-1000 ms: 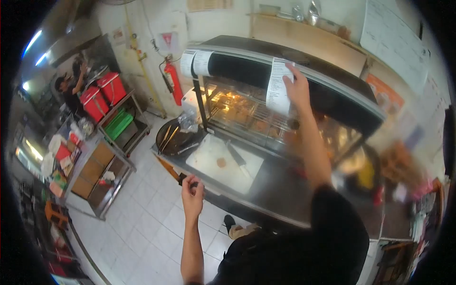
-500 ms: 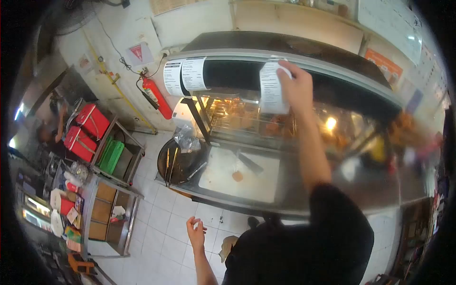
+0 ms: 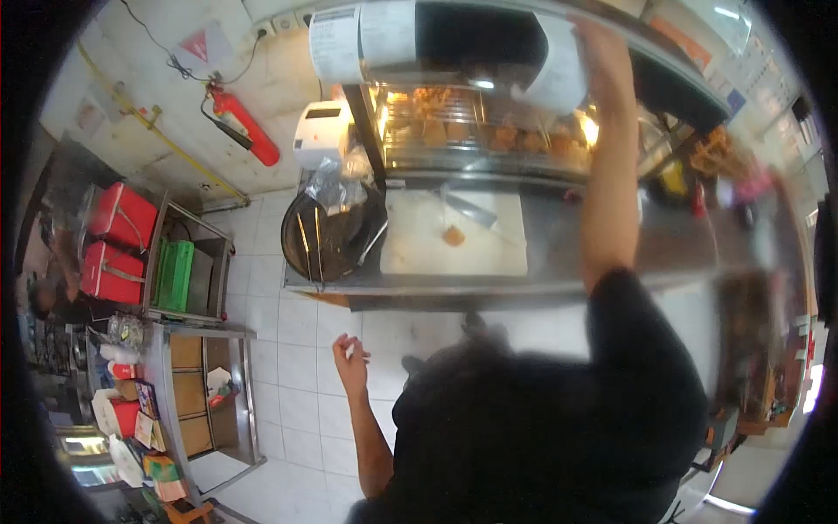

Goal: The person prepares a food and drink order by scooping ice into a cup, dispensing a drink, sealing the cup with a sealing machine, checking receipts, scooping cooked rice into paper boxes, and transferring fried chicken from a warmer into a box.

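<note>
From my remote feed I log: lit food display case (image 3: 480, 39); right hand (image 3: 604, 61) at its upper front, too blurred to tell any pinch; left hand (image 3: 352, 362) empty, loosely curled; paper slip (image 3: 559, 68) beside the right hand, presumably light, limp, tearable, best held by its top edge.

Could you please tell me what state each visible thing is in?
Right hand: raised at the single paper slip, grip too blurred to tell.
Single paper slip: curved, print unreadable.
Left hand: fingers loosely curled, apparently empty.
Two other slips: hanging side by side.
Display case: lit inside.
Knife: lying on the cutting board.
Fire extinguisher: mounted on the wall.
</note>
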{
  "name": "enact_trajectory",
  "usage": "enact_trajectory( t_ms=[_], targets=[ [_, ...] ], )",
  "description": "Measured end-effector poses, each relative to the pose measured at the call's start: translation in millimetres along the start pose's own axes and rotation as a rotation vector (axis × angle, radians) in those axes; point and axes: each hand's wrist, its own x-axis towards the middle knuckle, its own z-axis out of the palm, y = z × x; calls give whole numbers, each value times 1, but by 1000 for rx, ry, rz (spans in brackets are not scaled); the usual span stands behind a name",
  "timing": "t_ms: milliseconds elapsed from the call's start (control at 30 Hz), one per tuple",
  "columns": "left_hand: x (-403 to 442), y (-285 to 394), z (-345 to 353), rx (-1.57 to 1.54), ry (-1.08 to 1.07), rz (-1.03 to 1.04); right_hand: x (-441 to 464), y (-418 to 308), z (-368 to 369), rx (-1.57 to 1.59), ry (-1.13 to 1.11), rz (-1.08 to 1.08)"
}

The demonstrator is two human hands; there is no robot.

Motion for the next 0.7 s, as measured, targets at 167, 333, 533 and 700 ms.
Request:
enact_trajectory(
  t_ms=[167, 333, 533, 700],
  targets=[
    [29, 9, -52, 20, 8, -44, -7, -8, 35, -267, -72, -30],
    [44, -3, -69, 26, 31, -64, -11, 4, 48, -666, 119, -488],
    [20, -5, -40, -8, 33, -88, -35, 3, 55, -976, 364, -848],
    [10, -40, -27, -43, -20, -126, -21, 25, 50, -975, 328, -1040]
  ],
)
